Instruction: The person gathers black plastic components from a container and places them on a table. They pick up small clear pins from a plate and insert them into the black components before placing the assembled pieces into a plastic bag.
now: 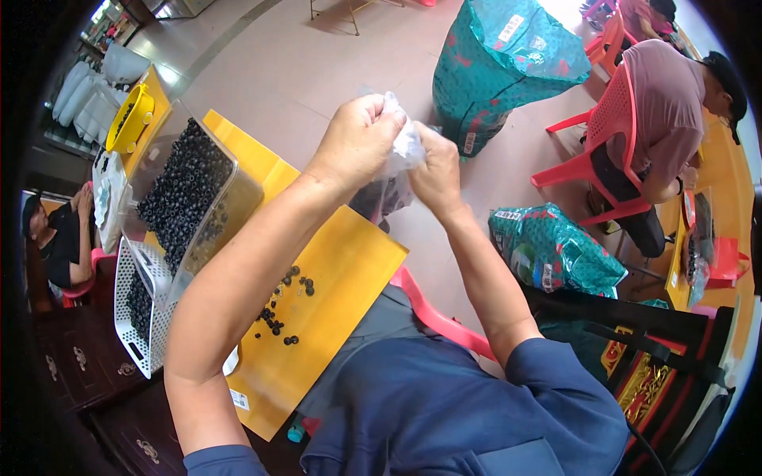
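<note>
Both my hands are raised beyond the table's far edge, gripping the gathered neck of a clear plastic bag. My left hand is closed, thumb and fingers pinching the bunched plastic. Close beside it, my right hand is closed round the same neck from the other side. Below them the bag's lower part hangs, with something dark showing through; its contents are partly hidden by my hands. On the yellow table under my left forearm lie several small loose black round parts.
A clear bin of black parts and a white perforated basket stand at left, with a yellow basin behind. Teal bags stand on the floor. A co-worker sits on a red chair at right; another person is at far left.
</note>
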Demonstrator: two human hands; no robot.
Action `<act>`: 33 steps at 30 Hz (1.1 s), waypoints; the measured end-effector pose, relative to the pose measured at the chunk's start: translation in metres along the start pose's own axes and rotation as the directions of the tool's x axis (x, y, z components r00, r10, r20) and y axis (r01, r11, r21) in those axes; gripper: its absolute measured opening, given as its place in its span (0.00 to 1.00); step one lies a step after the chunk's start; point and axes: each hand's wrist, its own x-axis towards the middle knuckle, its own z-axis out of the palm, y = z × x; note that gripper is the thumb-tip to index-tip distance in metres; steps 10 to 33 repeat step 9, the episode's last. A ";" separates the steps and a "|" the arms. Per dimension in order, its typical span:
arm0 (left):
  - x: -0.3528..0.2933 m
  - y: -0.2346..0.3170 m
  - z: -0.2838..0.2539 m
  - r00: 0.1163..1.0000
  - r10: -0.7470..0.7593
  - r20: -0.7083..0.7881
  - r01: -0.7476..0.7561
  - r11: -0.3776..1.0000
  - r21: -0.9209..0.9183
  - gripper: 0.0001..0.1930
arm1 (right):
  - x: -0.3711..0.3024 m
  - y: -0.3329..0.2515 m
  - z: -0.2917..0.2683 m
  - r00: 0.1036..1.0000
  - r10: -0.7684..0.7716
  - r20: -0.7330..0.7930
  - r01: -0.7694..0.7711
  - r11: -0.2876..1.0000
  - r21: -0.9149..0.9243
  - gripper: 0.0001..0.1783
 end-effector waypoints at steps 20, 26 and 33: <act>-0.057 0.011 -0.053 0.981 -0.172 0.094 0.179 0.982 -0.067 0.18 | -0.007 0.101 -0.042 0.861 0.506 0.045 -0.467 0.754 0.462 0.12; -0.057 0.011 -0.053 0.981 -0.172 0.094 0.179 0.982 -0.067 0.18 | -0.007 0.101 -0.042 0.861 0.506 0.045 -0.467 0.754 0.462 0.12; -0.057 0.011 -0.053 0.981 -0.172 0.094 0.179 0.982 -0.067 0.18 | -0.007 0.101 -0.042 0.861 0.506 0.045 -0.467 0.754 0.462 0.12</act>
